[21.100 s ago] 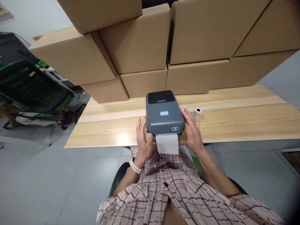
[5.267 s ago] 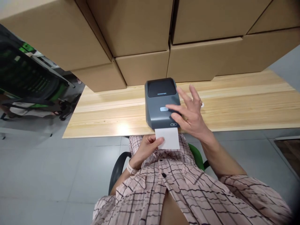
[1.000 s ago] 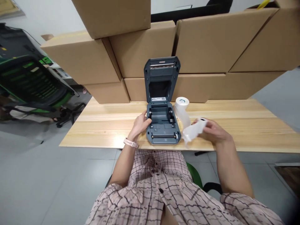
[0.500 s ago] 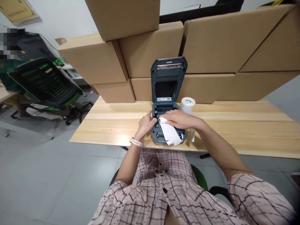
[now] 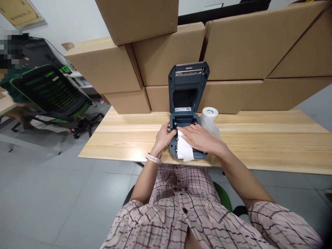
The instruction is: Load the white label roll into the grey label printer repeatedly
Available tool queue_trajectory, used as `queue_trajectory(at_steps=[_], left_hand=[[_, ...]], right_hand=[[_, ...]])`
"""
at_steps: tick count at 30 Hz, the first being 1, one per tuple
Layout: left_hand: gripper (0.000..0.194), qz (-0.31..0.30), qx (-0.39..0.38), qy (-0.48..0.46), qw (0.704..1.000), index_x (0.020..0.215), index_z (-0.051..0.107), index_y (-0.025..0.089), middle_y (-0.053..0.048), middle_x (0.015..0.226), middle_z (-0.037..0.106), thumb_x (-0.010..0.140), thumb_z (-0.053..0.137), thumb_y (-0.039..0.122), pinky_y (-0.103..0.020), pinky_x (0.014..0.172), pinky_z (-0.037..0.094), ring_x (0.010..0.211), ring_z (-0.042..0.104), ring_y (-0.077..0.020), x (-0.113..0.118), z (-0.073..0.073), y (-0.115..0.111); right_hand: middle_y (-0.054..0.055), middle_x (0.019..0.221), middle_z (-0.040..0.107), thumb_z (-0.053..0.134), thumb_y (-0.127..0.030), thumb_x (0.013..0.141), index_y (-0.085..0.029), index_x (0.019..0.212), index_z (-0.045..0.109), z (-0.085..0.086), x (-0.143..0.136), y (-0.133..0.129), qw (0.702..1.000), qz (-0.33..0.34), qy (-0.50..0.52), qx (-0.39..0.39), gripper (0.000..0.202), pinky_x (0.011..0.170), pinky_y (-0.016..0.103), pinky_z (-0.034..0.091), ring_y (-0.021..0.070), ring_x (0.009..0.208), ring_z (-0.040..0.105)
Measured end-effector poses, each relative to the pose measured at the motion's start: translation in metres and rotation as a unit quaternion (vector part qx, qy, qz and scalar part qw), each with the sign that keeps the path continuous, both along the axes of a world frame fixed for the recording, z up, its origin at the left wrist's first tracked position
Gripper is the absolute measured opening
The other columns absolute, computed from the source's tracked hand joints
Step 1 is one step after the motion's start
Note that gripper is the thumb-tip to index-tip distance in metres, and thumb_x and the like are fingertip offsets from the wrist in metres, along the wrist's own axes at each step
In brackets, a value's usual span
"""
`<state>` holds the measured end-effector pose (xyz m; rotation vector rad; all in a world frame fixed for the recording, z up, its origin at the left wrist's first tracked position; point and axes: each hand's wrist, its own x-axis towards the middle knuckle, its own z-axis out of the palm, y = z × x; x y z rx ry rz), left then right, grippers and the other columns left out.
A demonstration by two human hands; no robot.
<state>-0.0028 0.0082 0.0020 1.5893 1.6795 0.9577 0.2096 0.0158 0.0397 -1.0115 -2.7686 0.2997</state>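
A dark grey label printer (image 5: 188,84) stands on the table with its lid raised. My left hand (image 5: 165,136) grips the printer's left side, thumb over the inner edge and fingers along the outside. Cupped over a small white label roll (image 5: 180,133), my right hand (image 5: 198,136) holds it inside the printer's bay and hides most of it. From this roll a white paper strip (image 5: 185,150) runs toward me over the printer's front edge. A larger white paper roll (image 5: 209,119) stands upright just right of the printer, its loose end hanging down beside my right wrist.
Stacked cardboard boxes (image 5: 233,52) form a wall along the back of the wooden table (image 5: 259,138). On the left, a person sits at another desk, near a black and green office chair (image 5: 49,93). The table's front edge runs close to my body.
My right hand has lowered and turned the small roll in the printer bay. Its strip, slanting to the right before, now lies straighter toward me. My left hand stays at the printer's left side.
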Motion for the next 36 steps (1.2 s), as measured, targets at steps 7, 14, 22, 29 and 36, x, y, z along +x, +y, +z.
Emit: queue_trajectory(at_steps=[7,14,22,29,36], left_hand=[[0.059,-0.009,0.022,-0.060,0.998,0.148,0.064,0.019,-0.013,0.141,0.074,0.090,0.064,0.032,-0.041,0.103,0.056,0.113,0.072,-0.0270,-0.002,-0.012,0.005],[0.059,-0.010,0.025,-0.061,0.998,0.146,0.065,0.016,-0.015,0.139,0.074,0.089,0.064,0.032,-0.041,0.101,0.057,0.113,0.073,-0.0284,-0.001,-0.012,0.005],[0.057,-0.015,0.029,-0.081,0.996,0.144,0.066,0.016,-0.015,0.139,0.074,0.089,0.064,0.031,-0.040,0.100,0.057,0.114,0.073,-0.0279,-0.001,-0.014,0.006],[0.054,-0.011,0.034,-0.089,0.995,0.142,0.067,0.018,-0.014,0.137,0.075,0.089,0.064,0.030,-0.041,0.101,0.056,0.116,0.073,-0.0281,0.000,-0.015,0.006],[0.055,-0.013,0.035,-0.086,0.996,0.142,0.067,0.016,-0.015,0.137,0.075,0.089,0.064,0.032,-0.043,0.103,0.055,0.117,0.072,-0.0295,0.000,-0.014,0.005]], right_hand=[[0.017,0.171,0.051,0.031,-0.051,0.114,-0.016,0.166,0.047,-0.013,0.011,0.002,0.998,0.020,0.048,-0.024,0.066,0.129,0.063,0.039,0.0365,0.157,0.050],[0.016,0.168,0.055,0.028,-0.038,0.115,-0.016,0.164,0.050,-0.016,0.012,0.013,0.996,0.048,0.056,-0.042,0.059,0.132,0.061,0.040,0.0314,0.156,0.052],[0.017,0.177,0.039,0.042,-0.060,0.113,-0.015,0.168,0.046,-0.019,0.017,0.008,0.997,0.069,0.022,-0.029,0.071,0.138,0.059,0.030,0.0310,0.167,0.035],[0.017,0.169,0.051,0.037,-0.045,0.117,-0.013,0.160,0.057,-0.013,0.013,-0.009,0.998,0.060,0.010,0.027,0.058,0.135,0.065,0.032,0.0312,0.163,0.043],[0.017,0.168,0.053,0.036,-0.045,0.116,-0.011,0.161,0.055,-0.010,0.012,-0.039,0.999,0.022,-0.005,0.044,0.060,0.135,0.056,0.037,0.0289,0.159,0.050]])
